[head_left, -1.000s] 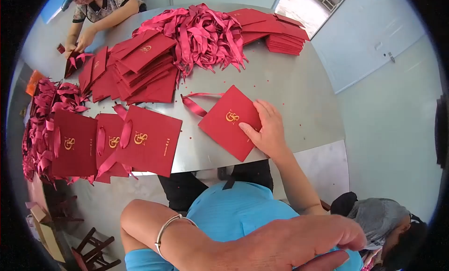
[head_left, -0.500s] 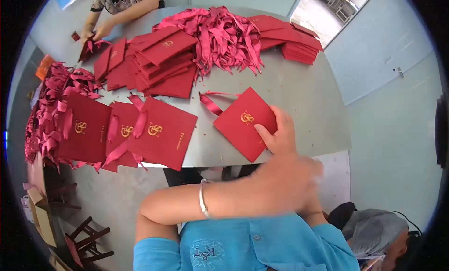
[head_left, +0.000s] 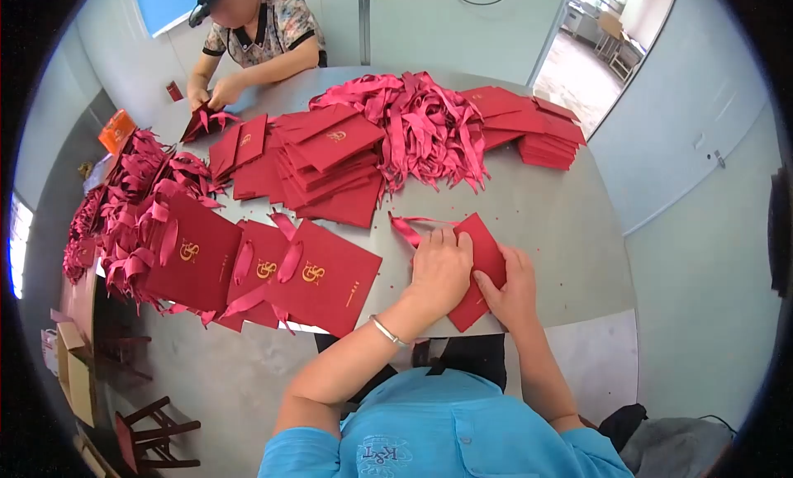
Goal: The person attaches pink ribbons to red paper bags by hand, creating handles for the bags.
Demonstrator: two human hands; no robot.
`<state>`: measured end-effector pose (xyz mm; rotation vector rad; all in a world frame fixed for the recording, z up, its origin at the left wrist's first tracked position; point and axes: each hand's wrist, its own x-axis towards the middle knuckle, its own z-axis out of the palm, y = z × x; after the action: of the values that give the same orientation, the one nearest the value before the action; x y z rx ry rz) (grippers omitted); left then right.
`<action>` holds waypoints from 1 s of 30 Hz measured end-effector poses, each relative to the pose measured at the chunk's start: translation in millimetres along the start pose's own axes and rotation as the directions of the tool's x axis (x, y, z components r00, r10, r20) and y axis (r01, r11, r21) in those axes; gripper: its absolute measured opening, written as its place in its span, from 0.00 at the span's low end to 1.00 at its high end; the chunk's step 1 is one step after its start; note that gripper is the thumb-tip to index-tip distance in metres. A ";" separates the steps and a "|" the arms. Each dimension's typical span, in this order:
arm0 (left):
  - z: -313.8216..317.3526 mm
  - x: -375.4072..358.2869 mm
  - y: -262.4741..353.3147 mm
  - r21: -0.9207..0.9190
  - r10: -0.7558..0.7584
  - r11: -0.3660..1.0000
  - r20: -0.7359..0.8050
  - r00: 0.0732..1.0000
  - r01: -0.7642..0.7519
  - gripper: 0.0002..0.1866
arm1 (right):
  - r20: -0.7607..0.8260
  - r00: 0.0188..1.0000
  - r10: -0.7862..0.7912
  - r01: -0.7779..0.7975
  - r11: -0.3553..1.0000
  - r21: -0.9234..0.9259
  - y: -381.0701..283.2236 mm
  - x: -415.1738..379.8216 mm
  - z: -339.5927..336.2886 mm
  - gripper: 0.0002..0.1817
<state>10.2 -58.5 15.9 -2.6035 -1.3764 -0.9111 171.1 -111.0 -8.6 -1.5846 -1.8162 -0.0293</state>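
A small red paper bag point(head_left: 481, 239) with a pink ribbon handle point(head_left: 406, 228) lies slantwise at the table's front edge. Its gold logo is covered by my left hand point(head_left: 442, 267), which wears a bracelet at the wrist; the fingers are curled down on the bag's upper left part, near the ribbon. My right hand point(head_left: 510, 286) grips the bag's right edge, thumb on top of the face and fingers along the side. To the left lie overlapping finished-looking red bags point(head_left: 326, 272) with ribbon handles and gold logos.
A heap of pink ribbons point(head_left: 434, 127) sits mid-table, between stacked red bags point(head_left: 330, 160) and another stack point(head_left: 549, 139). More ribboned bags point(head_left: 132, 222) crowd the left end. Across the table, a co-worker point(head_left: 264, 44) handles a red bag. A wooden stool point(head_left: 157, 433) stands lower left.
My left hand has swung from over my right forearm onto the bag's upper left part. My right hand keeps hold of the bag's right edge. The camera view has tilted up.
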 end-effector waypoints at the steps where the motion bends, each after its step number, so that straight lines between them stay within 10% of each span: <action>1: -0.4 3.3 0.1 -0.016 0.003 1.000 -0.004 1.000 -0.003 0.13 | 0.005 1.000 0.007 -0.007 1.000 -0.014 0.3 0.4 0.6 0.33; 9: 15.5 41.1 -7.7 -0.215 -0.100 0.973 -0.089 0.991 0.079 0.08 | -0.002 1.000 0.002 -0.002 1.000 0.009 1.5 3.0 0.0 0.35; 14: 40.7 52.1 -25.0 -0.307 -0.257 0.894 0.248 0.934 0.327 0.11 | 0.020 0.999 0.025 -0.025 1.000 0.010 3.0 2.4 1.4 0.34; 30: 51.5 27.8 -25.7 -0.435 -0.202 0.877 0.059 0.978 0.207 0.09 | 0.024 0.999 0.028 -0.030 0.998 0.055 1.4 0.9 6.4 0.31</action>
<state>26.5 -6.4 -17.4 -2.8073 -1.6400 -1.3863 169.2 -106.9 -13.5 -1.5786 -1.7964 0.0527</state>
